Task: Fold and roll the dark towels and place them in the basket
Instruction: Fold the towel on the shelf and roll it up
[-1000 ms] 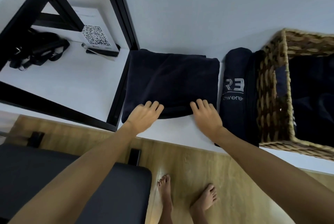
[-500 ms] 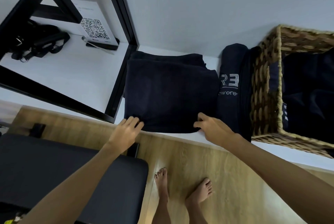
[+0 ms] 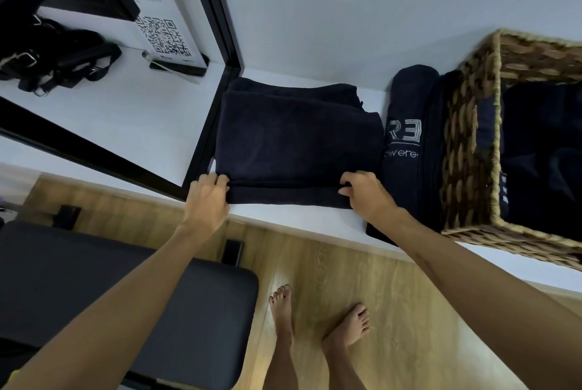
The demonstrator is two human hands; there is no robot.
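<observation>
A dark navy folded towel lies flat on the white table, its near edge turned up into a low roll. My left hand grips the roll's left end, and my right hand grips its right end. Beside it on the right lies a rolled dark towel with pale lettering, squeezed against the woven wicker basket. Dark towels fill the basket's inside.
A black metal frame stands at the towel's left edge. Behind it sit a QR code card and black straps. A dark padded seat and my bare feet on the wooden floor are below the table's edge.
Both hands drew back from the top of the towel to its near edge, closed on the corners, and turned that edge up into a first roll.
</observation>
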